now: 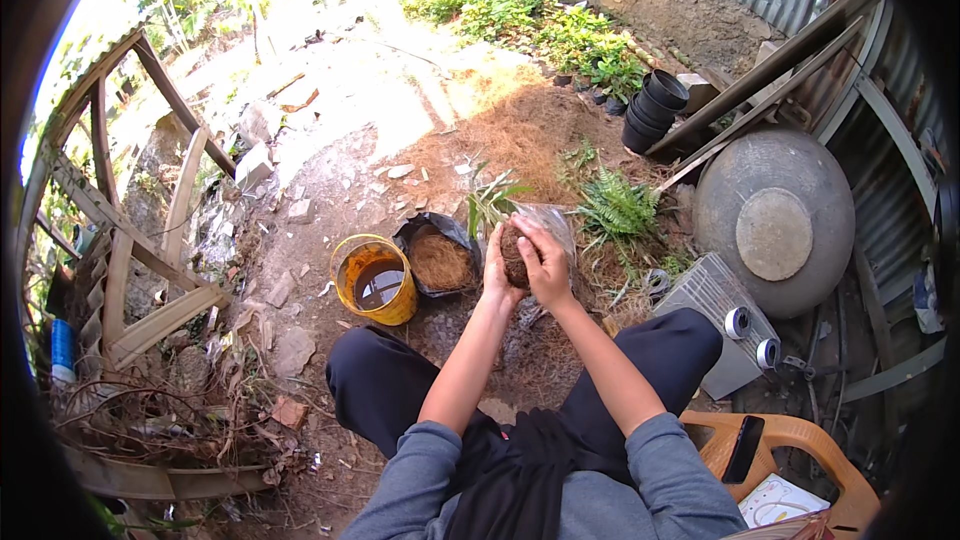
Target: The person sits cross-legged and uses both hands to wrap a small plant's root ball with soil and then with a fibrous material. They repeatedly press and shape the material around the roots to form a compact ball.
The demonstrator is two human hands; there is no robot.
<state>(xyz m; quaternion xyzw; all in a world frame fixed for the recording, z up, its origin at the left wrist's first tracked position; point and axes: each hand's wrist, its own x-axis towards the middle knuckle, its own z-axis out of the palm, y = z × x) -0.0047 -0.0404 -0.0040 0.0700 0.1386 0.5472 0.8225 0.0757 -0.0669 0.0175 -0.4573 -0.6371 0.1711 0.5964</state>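
Observation:
My left hand and my right hand are cupped around a brown clump of soil or fibre, pressing it from both sides. Long green plant leaves stick out just beyond my fingers; whether they join the clump is hidden. Behind my right hand lies a sheet of clear plastic. Left of my hands stands a black plastic bag, its top open, with brown coir-like fibre inside. Beside it is a yellow bucket with dark liquid in it.
A fern grows at the right, near stacked black pots. A wire-fronted crate bearing tape rolls and a large round grey vessel stand farther right. An orange plastic chair holds a phone. Wooden frames lean at left.

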